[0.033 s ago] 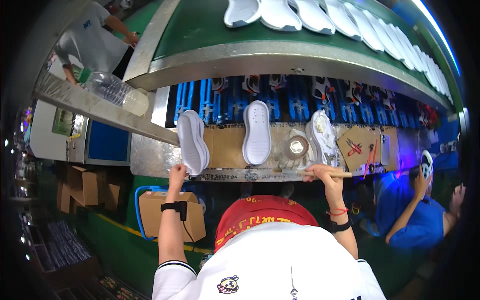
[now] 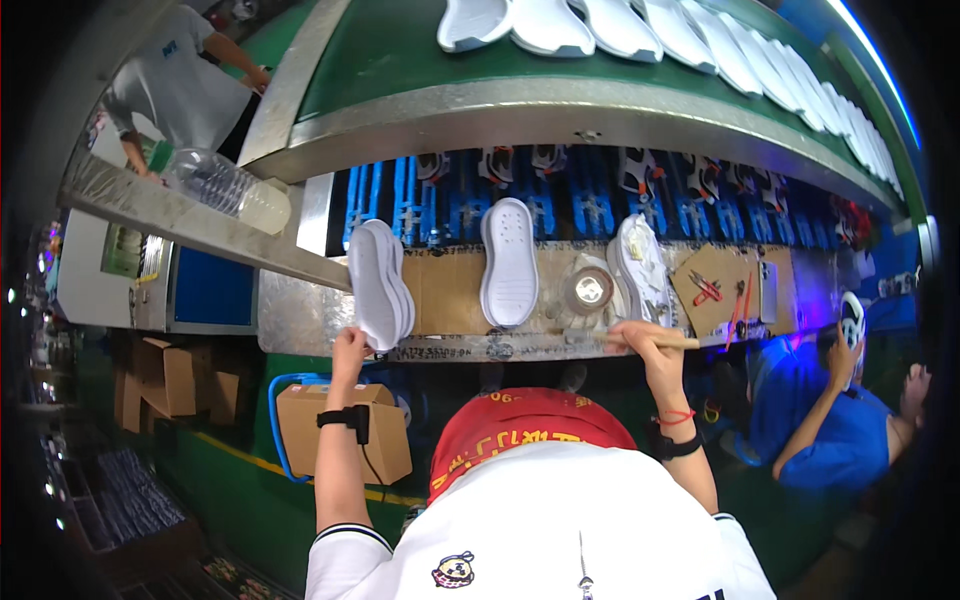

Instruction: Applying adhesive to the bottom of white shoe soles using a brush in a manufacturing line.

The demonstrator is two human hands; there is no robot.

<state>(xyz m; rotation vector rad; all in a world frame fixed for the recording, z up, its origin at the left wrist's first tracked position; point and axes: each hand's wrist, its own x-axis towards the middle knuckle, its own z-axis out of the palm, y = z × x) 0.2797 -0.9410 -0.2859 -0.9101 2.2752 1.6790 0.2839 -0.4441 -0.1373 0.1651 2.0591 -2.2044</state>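
Observation:
At the near end of a stack of white shoe soles [image 2: 375,285], my left hand [image 2: 349,350] has its fingers closed on the bottom edge. My right hand [image 2: 645,342] grips the wooden handle of a brush [image 2: 675,342], held level along the bench's front edge, its head pointing left and blurred. A single white sole [image 2: 509,262] lies upright in the middle of the bench, small holes showing at its far end. Left of the brush hand and beyond it sits a round bowl [image 2: 589,289], and beside that another white sole [image 2: 641,268] with crumpled whitish material on it.
Red-handled pliers [image 2: 707,288] lie on cardboard at the right. White soles [image 2: 627,30] line the green conveyor [image 2: 400,60] above. A large clear bottle [image 2: 225,185] rests on the left rail. A cardboard box [image 2: 345,430] stands below; a person in blue [image 2: 840,430] works at right.
The whole view has shifted very slightly. Both hands keep their holds on the sole stack and the brush.

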